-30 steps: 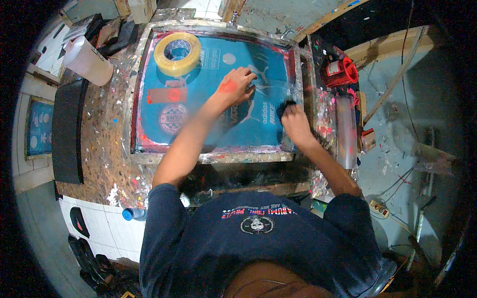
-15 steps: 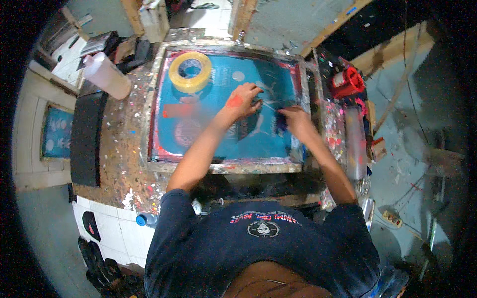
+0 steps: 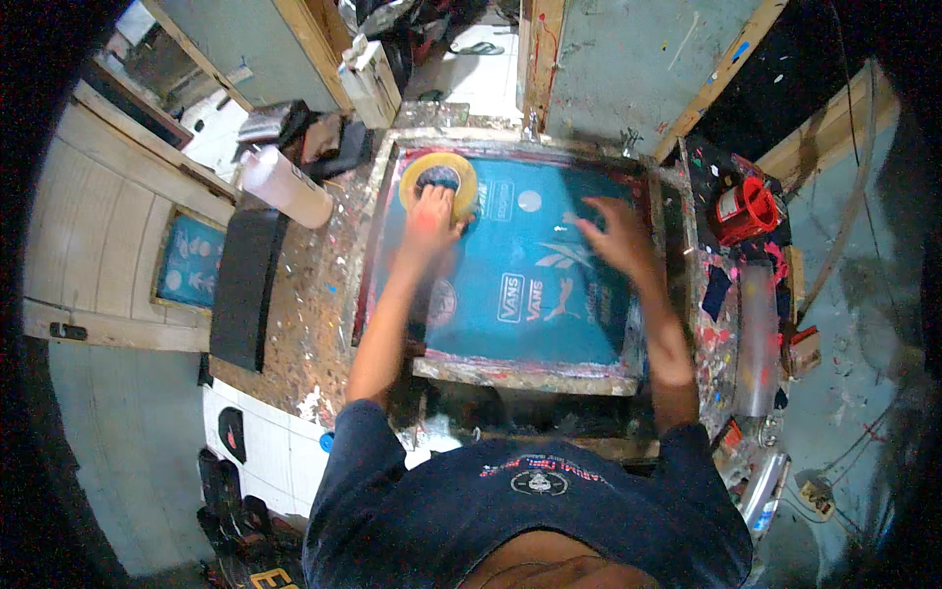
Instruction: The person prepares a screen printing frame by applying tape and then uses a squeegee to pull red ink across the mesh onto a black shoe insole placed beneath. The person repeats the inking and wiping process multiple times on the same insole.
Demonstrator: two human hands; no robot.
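Currently left hand [image 3: 432, 221] rests on the near edge of the yellow tape roll [image 3: 439, 179], which lies flat in the far-left corner of the teal printing screen [image 3: 535, 285]; fingers blurred, grip cannot be told. Right hand [image 3: 618, 236] hovers or presses over the screen's far-right area, fingers spread wide, well apart from the roll. Red cup [image 3: 748, 209] stands right of the frame.

A teal printing screen [image 3: 535, 285] in a paint-stained frame is seen on the spattered table [image 3: 304, 324]. The left hand [image 3: 432, 218] is laid against a yellow tape roll [image 3: 439, 182] at the screen's far corner. The right hand [image 3: 620, 236] is spread, blurred, over the mesh.
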